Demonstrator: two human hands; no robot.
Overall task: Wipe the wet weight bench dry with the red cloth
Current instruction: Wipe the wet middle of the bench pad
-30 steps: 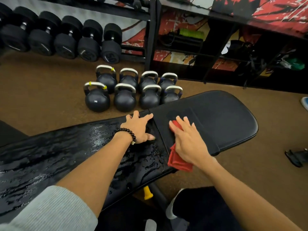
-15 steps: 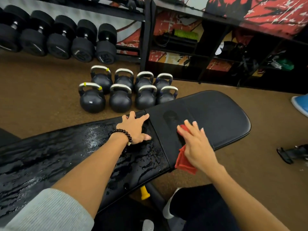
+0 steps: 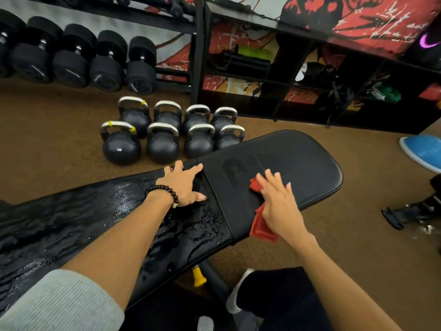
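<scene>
Since a second ago we see the right hand [image 3: 278, 206], fingers straight and pressing, slide the red cloth [image 3: 261, 225] further along the desk [image 3: 298, 163], seemingly drying that pad, while the left hand [image 3: 183, 185], spread flat, braces beside the seam, its long section wet.

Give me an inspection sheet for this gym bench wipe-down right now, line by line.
Surface: weight bench, long pad beaded with water, short pad looks dry.
Job's things: red cloth on short pad.
Clutter: eight kettlebells on floor beyond bench.
Grippers: left hand flat on wet pad; right hand presses cloth, fingers straight.
Cables: nothing seen.
Surroundings: dumbbell rack, black shelving, blue dome.
</scene>
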